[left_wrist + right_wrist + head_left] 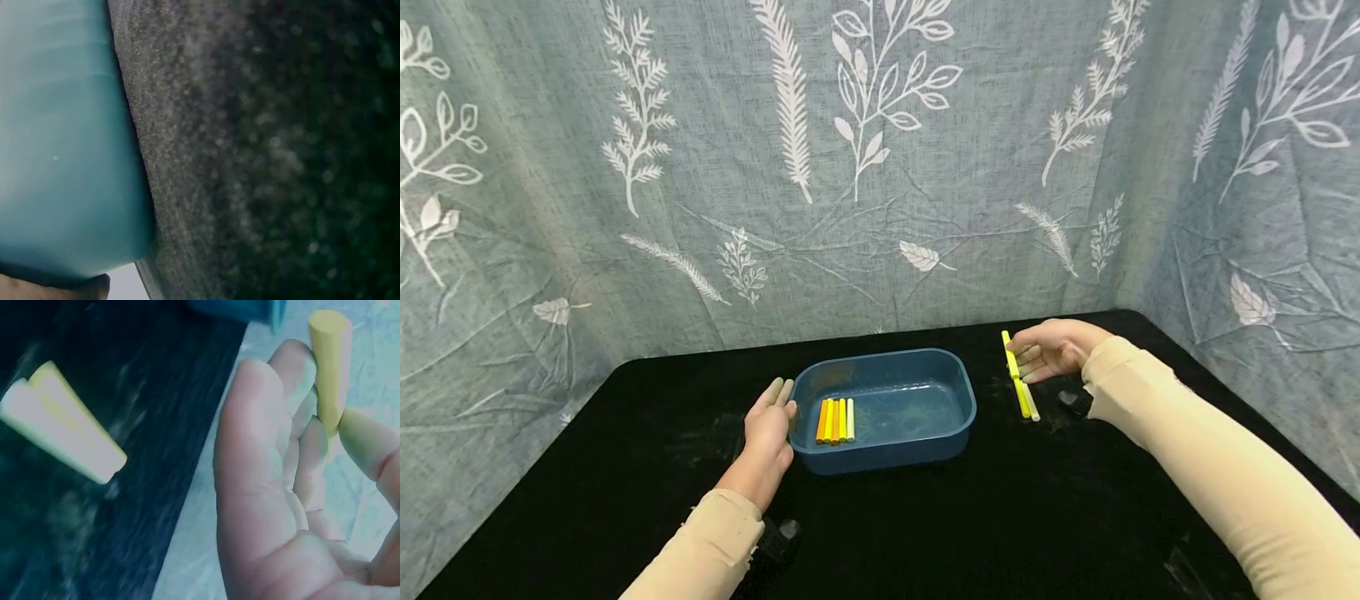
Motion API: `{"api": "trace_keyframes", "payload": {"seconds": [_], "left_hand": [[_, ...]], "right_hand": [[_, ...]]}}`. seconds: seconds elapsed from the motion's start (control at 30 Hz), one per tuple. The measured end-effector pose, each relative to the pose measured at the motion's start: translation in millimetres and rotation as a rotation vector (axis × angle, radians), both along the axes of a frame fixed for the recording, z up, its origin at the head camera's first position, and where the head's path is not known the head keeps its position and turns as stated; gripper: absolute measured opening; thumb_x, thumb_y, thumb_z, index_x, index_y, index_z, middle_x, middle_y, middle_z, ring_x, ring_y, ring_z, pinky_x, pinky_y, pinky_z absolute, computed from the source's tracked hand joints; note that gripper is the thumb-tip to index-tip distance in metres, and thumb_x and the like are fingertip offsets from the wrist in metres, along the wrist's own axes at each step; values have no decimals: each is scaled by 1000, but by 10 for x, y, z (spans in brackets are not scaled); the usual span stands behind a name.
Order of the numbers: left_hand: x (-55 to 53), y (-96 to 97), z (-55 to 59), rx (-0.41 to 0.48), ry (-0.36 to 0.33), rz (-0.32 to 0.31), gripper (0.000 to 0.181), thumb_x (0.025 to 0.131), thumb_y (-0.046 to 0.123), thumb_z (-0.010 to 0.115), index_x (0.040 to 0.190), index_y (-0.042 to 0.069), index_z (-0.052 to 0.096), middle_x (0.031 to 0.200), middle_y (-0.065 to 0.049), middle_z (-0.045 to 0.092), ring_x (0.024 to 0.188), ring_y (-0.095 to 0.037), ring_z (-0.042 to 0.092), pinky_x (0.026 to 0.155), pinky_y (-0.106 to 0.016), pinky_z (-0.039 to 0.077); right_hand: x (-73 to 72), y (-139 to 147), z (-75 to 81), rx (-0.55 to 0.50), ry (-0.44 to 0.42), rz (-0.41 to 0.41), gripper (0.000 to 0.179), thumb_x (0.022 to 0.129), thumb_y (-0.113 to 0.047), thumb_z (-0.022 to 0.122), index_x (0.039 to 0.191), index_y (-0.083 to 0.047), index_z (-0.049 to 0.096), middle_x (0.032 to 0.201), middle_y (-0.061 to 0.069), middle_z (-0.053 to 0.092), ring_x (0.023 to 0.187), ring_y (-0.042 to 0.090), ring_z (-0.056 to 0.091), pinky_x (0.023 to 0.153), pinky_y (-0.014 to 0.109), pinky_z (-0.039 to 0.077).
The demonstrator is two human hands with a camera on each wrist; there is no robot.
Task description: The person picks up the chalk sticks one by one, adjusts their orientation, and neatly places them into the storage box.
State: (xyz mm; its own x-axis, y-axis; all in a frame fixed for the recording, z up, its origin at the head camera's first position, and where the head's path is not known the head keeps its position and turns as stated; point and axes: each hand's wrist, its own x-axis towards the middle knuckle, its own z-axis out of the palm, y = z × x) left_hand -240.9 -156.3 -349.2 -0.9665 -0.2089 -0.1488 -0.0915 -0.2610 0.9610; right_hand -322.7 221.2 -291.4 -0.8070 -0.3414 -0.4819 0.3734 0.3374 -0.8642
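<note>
My right hand (1054, 347) is raised over the table's right side and pinches a yellow chalk stick (331, 369) between thumb and fingertips. Below it on the black cloth, another yellow chalk (1022, 400) and a pale one (1032, 403) lie side by side. At the centre stands a blue rectangular tray (880, 457). Several chalk sticks (836, 421), orange, yellow and whitish, lie in a row at its left end. With fingers fairly straight, my left hand (767, 429) rests against the tray's left side; a fingertip (56, 289) touches the tray's end in the left wrist view.
Black cloth (925, 533) covers the table. Behind and beside it hangs a grey-blue curtain (820, 267) with white leaf prints. A small dark device (778, 537) sits at the left wrist, and another (1075, 403) under the right wrist.
</note>
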Motion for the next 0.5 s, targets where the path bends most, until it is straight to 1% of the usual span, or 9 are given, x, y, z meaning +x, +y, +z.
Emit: {"api": "trace_keyframes", "payload": {"seconds": [0.07, 0.13, 0.27, 0.4, 0.5], "left_hand": [[-6, -2, -1, 0, -3, -2, 59, 103, -6, 29, 157, 7, 7, 161, -10, 12, 147, -25, 9, 119, -36, 17], [-6, -2, 1, 0, -4, -3, 59, 104, -5, 29, 157, 8, 7, 161, -10, 12, 147, -25, 9, 119, -36, 17], [0, -1, -1, 3, 3, -6, 58, 104, -4, 28, 157, 8, 6, 161, -10, 11, 147, -25, 8, 119, -37, 16], [-1, -5, -8, 2, 8, -7, 58, 104, -5, 28, 157, 7, 6, 161, -10, 11, 147, -25, 8, 119, -37, 17], [-11, -6, -13, -1, 8, -3, 58, 104, -4, 28, 157, 7, 6, 161, -10, 11, 147, -25, 8, 119, -37, 17]], "right_hand": [[-3, -64, 35, -18, -10, 4, 67, 98, -14, 42, 149, 12, 8, 153, 36, 12, 138, 44, 28, 105, 40, 44], [-7, -130, 66, -39, -23, 1, 70, 98, -13, 41, 150, 11, 1, 154, 36, 7, 140, 46, 22, 108, 42, 40], [-26, -281, 103, -79, -55, -7, 72, 98, -11, 41, 151, 9, -5, 155, 34, 3, 142, 46, 16, 112, 45, 33], [-66, -454, 111, -105, -68, -9, 72, 99, -10, 42, 151, 8, -5, 156, 34, 3, 142, 45, 16, 113, 47, 30], [-98, -602, 114, -116, -70, -2, 68, 99, -9, 41, 151, 9, 2, 155, 33, 8, 141, 44, 21, 113, 47, 30]]}}
